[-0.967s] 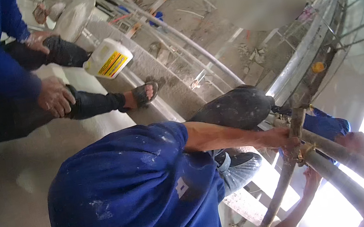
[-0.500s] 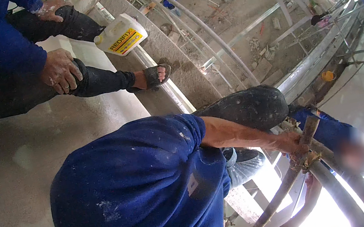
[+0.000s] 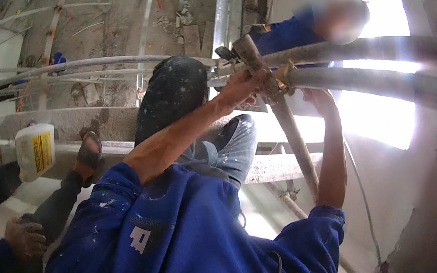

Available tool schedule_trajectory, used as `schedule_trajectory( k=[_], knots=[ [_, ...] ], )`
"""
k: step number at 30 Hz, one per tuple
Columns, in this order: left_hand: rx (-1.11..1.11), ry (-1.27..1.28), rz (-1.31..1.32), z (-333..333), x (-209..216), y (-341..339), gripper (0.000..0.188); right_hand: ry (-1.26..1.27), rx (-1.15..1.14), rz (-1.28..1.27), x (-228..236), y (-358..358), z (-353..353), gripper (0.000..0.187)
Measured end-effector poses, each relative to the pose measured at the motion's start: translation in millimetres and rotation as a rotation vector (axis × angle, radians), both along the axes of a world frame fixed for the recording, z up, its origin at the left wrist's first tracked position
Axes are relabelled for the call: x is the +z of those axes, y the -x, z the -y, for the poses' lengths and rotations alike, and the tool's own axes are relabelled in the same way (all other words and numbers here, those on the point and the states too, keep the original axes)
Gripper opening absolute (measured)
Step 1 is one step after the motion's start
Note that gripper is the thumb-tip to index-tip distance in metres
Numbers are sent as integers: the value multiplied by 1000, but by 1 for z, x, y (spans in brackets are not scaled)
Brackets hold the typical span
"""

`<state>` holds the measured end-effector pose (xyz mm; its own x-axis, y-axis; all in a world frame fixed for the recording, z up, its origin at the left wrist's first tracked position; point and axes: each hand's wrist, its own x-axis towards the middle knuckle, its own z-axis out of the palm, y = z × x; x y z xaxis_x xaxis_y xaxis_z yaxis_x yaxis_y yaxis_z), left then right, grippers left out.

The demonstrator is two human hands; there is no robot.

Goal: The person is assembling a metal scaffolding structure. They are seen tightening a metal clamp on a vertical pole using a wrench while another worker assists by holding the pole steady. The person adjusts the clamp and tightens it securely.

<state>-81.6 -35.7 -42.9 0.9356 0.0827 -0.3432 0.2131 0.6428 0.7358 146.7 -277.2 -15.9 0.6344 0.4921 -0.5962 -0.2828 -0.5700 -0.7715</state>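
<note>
Two long metal scaffold tubes (image 3: 370,73) meet a shorter tilted pole (image 3: 289,136) ahead of me. A yellowish-brown fastening (image 3: 283,78), a clamp or a tie, sits at their crossing. My left hand (image 3: 242,89) is closed against the pole's left side just beside this joint, its fingertips partly behind the pole. On the other side, my right hand (image 3: 319,101) is raised below the tube with fingers bent together. Whatever its fingertips pinch is too small to make out.
A co-worker in blue (image 3: 288,32) is beyond the tubes. Another person's hand (image 3: 24,237) rests on a knee at left, near a white jug (image 3: 36,151) with a yellow label. Scaffold rails (image 3: 96,64) cross above a lower floor with rubble. A thin cable (image 3: 362,193) hangs at right.
My view has turned, so the jug and seated person now appear lower left and the joint nearer the middle. Both hands stay at the joint; my right hand now shows more clearly.
</note>
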Motion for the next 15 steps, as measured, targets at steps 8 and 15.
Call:
schedule_trajectory(
  k=[8, 15],
  knots=[
    [-86, 14, -76, -12, 7, 4, 55, -979, -275, 873, 250, 71, -23, 52],
    [-392, -170, -109, -30, 9, -5, 54, -415, -588, 1261, 339, 71, -86, 35]
  ],
)
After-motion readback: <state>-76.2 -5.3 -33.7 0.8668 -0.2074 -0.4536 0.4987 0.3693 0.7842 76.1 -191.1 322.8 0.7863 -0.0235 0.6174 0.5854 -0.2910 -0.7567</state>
